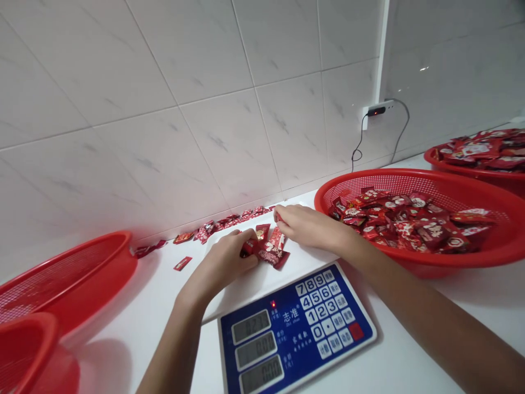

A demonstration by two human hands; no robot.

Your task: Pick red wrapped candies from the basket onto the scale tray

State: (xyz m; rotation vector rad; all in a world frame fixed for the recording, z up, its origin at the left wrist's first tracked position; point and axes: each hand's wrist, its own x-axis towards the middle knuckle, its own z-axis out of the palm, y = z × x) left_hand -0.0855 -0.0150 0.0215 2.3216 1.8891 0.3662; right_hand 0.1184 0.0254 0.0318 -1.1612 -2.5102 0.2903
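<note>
Both of my hands are over the white weighing pan of a digital scale (297,334) with a blue keypad panel. My left hand (225,260) curls its fingers around red wrapped candies, mostly covered by the fingers. Opposite it, my right hand (301,224) is closed, with a bit of red wrapper showing at the fingertips. Between the two hands, several red wrapped candies (273,254) lie loose on the pan (241,287). The upper display is lit but blurred; the lowest one reads 0.00.
To the right stands a red plastic basket (414,178) full of wrapped candies, with another filled basket (455,169) behind it. Two red baskets (102,284) are at the left. Candies (227,221) line the tiled wall, and one packet (182,264) lies left of the pan.
</note>
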